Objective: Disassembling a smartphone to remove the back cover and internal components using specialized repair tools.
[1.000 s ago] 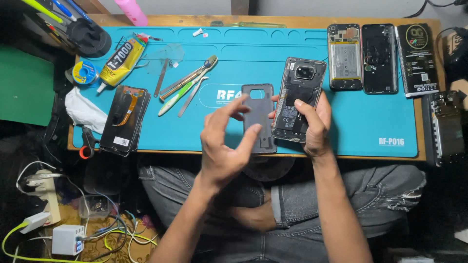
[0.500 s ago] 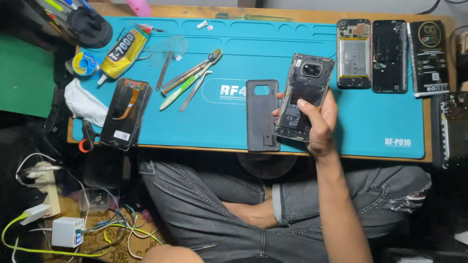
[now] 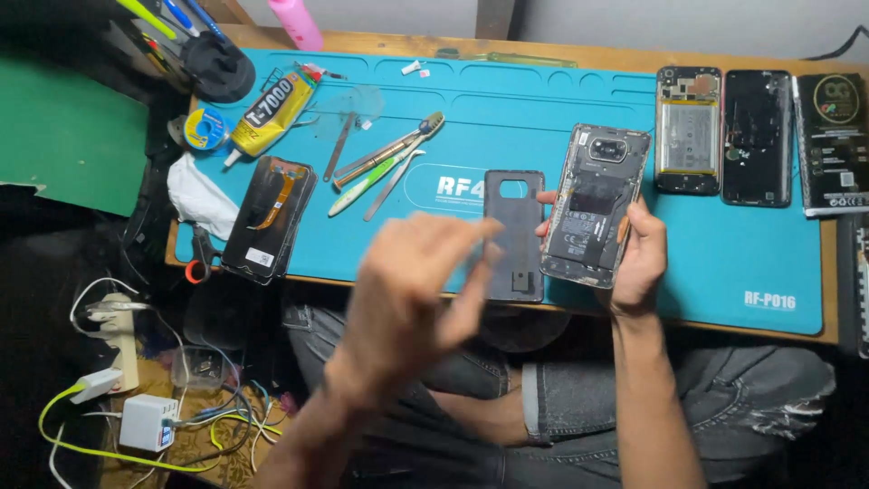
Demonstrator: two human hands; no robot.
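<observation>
My right hand [image 3: 638, 258] grips an opened phone [image 3: 595, 204] with its back off, camera module and battery showing, above the blue work mat [image 3: 724, 254]. A dark back cover [image 3: 515, 234] lies flat on the mat just left of that phone. My left hand [image 3: 412, 294] is raised and blurred in front of the mat's near edge, fingers apart and holding nothing, its fingertips close to the back cover.
On the mat lie tweezers and a toothbrush [image 3: 385, 163], a glue tube [image 3: 272, 113], a solder reel [image 3: 206, 127], another opened phone [image 3: 269, 217] at left, two phone parts [image 3: 690, 131] and a dark box [image 3: 833, 143] at right. A power strip and cables [image 3: 118, 362] sit lower left.
My left hand let go of the back cover, dropped out of sight, and has come back up empty near it. The right hand keeps holding the opened phone.
</observation>
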